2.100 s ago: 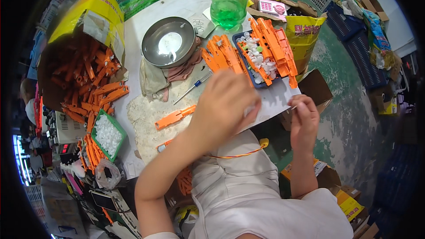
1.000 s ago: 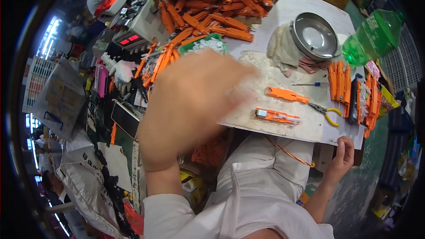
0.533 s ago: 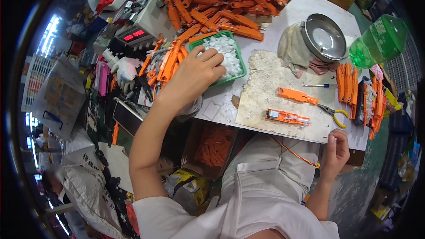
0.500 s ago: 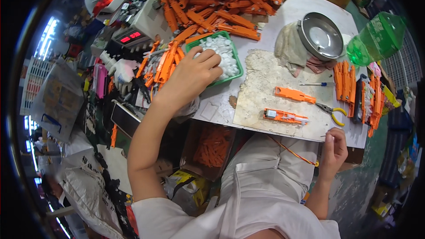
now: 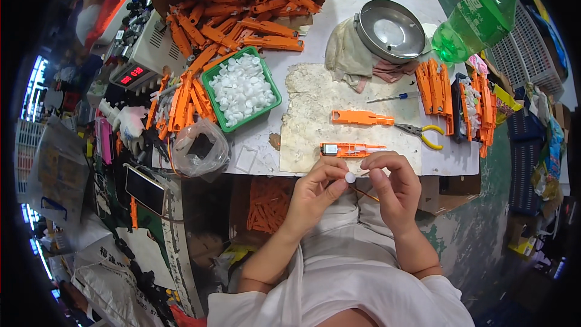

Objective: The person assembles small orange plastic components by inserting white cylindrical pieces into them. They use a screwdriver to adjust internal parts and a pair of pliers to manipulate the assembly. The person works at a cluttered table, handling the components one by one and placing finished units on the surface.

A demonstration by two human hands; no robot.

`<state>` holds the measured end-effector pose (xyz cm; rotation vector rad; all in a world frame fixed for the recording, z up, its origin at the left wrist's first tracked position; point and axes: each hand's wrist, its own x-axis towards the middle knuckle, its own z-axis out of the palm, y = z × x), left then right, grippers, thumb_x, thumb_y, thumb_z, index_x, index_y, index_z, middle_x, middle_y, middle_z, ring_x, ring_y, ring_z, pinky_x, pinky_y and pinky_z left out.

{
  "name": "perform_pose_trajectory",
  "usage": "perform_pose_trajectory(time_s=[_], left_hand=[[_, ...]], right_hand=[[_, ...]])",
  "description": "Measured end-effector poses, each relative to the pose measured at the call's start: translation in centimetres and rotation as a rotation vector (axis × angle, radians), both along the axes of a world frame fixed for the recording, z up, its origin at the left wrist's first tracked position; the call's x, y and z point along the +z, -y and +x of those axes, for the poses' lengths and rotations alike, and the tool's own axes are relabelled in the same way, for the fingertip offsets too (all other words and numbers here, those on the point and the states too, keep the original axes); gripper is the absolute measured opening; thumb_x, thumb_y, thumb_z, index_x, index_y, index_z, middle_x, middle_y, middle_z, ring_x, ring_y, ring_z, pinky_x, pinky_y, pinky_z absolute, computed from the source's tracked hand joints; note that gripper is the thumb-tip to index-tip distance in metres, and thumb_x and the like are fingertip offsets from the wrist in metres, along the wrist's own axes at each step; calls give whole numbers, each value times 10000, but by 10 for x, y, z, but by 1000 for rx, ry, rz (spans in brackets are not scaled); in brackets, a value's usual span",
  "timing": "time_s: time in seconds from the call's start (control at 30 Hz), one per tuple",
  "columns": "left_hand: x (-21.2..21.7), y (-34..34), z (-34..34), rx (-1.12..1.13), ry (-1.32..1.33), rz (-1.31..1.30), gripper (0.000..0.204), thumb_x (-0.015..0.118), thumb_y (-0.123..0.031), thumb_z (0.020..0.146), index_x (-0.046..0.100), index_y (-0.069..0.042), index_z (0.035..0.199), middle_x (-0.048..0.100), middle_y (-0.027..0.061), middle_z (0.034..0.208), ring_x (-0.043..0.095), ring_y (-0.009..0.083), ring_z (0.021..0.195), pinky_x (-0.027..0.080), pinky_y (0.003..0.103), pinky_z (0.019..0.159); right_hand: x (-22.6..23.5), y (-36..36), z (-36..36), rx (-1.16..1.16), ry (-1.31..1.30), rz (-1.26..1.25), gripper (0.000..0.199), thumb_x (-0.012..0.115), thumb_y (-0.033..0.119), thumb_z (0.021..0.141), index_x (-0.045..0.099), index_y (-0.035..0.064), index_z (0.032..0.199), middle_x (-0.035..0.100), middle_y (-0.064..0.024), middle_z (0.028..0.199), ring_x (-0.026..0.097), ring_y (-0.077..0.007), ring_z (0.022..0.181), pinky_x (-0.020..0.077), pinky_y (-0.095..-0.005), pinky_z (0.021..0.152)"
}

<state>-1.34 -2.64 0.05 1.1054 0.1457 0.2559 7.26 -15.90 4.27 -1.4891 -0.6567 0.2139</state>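
A small white round cap (image 5: 350,177) sits pinched at the tips of the left hand (image 5: 315,194), whose fingers (image 5: 331,189) are closed on it just below the near edge of the desk (image 5: 363,0). The right hand (image 5: 393,191) is right beside it, thumb and forefinger curled in almost to the cap; whether they touch it cannot be told, and a thin orange wire (image 5: 363,192) runs between the two hands. Just above the fingers, on a stained white mat (image 5: 315,103), lies an opened orange casing (image 5: 351,149), and a little farther up a closed orange casing (image 5: 362,117). Right of that are yellow-handled pliers (image 5: 423,133) and a small screwdriver (image 5: 393,97). Up and to the left of the fingers stands a green tray of white caps (image 5: 241,88), with a heap of orange casings (image 5: 242,0) beyond it. A steel bowl (image 5: 390,30) and a green bottle (image 5: 478,21) stand far up to the right.
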Motion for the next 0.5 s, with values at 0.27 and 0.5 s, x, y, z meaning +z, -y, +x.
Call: perform_pose_trajectory(time_s=[0.27,0.5], left_hand=[[3,-2,0,-44,-43,82,114,622,-105,871,614,-9,932,504,58,1040,473,143,1019,352,287,930],[6,1,2,-29,-69,37,88,635,-81,847,640,-22,912,524,49,1042,473,145,1020,347,304,921]], right_hand=[[-10,6,-2,54,-142,-45,116,600,95,884,594,-15,921,645,-79,853,596,-136,810,467,-256,762],[-11,7,-1,43,-204,-33,123,607,100,880,599,-17,917,643,-72,838,590,-128,783,467,-252,739]])
